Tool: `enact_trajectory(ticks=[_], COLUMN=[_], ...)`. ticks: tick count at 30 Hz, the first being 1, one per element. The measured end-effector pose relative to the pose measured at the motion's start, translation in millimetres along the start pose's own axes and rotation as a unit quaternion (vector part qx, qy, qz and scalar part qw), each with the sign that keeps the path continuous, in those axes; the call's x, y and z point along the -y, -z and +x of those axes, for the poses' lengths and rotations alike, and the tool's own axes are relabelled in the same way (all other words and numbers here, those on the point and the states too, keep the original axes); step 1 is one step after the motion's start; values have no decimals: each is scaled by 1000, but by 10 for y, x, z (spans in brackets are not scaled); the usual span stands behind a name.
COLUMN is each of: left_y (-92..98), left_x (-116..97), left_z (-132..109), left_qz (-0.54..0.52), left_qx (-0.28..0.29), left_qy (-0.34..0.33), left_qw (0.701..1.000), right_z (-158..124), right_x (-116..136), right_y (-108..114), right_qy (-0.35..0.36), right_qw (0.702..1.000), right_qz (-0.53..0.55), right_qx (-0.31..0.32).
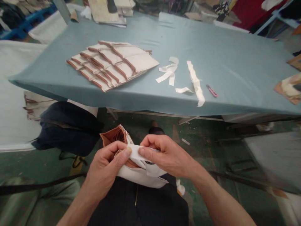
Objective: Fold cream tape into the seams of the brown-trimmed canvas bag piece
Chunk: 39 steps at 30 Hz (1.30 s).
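Soft, even light from above brightens the table (223, 62), without glare, shadows faint; the floor (207, 147) beneath is dimmer. The left hand (103, 171), right hand (168, 157) and cloth (138, 174) look sharp, while the right edge smears and straight lines bow.

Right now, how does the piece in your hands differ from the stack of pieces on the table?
The held piece is one, crumpled between the left hand and right hand, its brown inside showing; the stack lies flat and fanned on the table. A white strip is pinched against the held piece; none lies on the stack. Both are cream with brown trim.
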<state>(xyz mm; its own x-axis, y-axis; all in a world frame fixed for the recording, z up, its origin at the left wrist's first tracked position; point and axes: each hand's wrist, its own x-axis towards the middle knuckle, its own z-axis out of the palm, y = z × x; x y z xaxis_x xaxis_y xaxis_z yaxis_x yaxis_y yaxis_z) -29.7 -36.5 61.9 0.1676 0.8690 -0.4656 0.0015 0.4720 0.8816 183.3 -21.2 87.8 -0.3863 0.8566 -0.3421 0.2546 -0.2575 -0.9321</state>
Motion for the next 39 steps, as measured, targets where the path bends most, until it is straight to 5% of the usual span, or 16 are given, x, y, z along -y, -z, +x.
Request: enact_trajectory(ticks=[4, 9, 14, 20, 24, 27, 31, 39], left_y=[98, 137, 136, -7, -185, -275, -327, -392], left_x=[45, 25, 126, 349, 375, 422, 494, 397], left_z=[74, 86, 126, 238, 282, 349, 490, 474], left_qz=[-48, 56, 133, 96, 16, -76, -155, -162], left_qx=[-36, -18, 10, 91, 126, 160, 136, 226], left_qy=[-10, -49, -75, -19, -23, 9, 16, 72], left_qw=[998, 997, 988, 991, 992, 984, 978, 958], right_z=[15, 38, 137, 287, 398, 467, 490, 462], right_x=[-25, -9, 42, 231, 318, 293, 196, 52], right_y=[58, 63, 17, -15, -52, -60, -24, 129], right_qy=[-18, -38, 31, 111, 82, 57, 45, 71], right_qw=[998, 995, 975, 923, 903, 890, 880, 871], right_qz=[52, 87, 195, 331, 385, 416, 442, 445], right_qx=[8, 4, -105, -160, -173, -174, -171, -194])
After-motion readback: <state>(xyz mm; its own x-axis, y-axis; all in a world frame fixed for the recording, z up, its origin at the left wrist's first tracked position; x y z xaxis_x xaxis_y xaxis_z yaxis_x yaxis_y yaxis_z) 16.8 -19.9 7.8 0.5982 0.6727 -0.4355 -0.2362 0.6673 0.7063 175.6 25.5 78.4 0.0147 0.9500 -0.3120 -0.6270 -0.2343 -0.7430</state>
